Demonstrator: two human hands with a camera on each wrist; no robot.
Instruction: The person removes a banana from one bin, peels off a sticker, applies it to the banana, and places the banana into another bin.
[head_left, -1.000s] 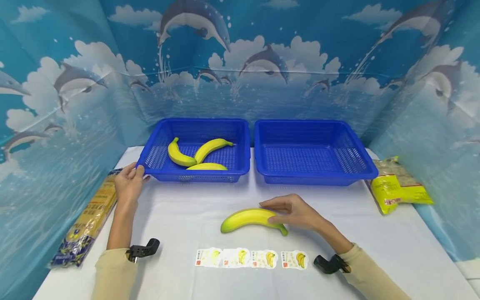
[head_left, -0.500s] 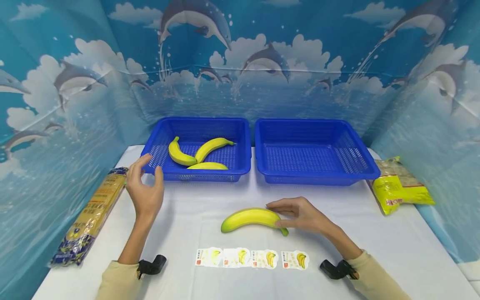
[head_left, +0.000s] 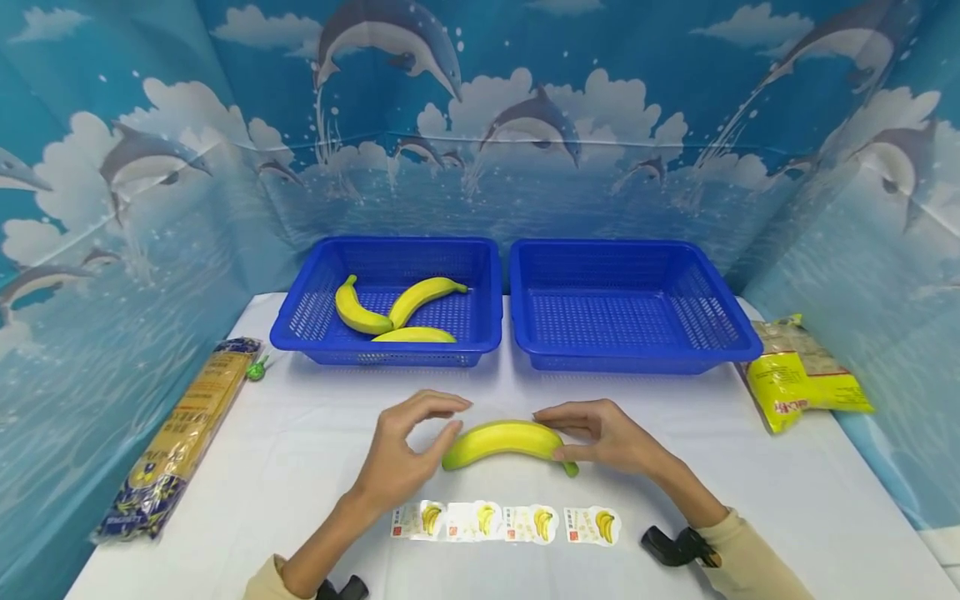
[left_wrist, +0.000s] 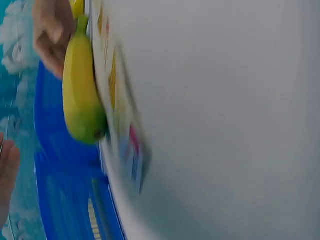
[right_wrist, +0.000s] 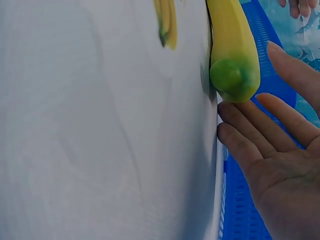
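A banana lay on the bench, just past the cards.
A soft hold at both ends at once seemed best. The left hand made a wide curve, holding nothing; the right hand was wide too, but I couldn't tell if it touched.

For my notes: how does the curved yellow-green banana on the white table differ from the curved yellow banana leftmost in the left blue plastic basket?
The table banana lies between the left hand and right hand; the basket banana has no hand beside it.
The table banana's stem points right; the basket banana's points away.
The table banana touches no other banana; the basket banana appears to.
Both are curved, mainly yellow.
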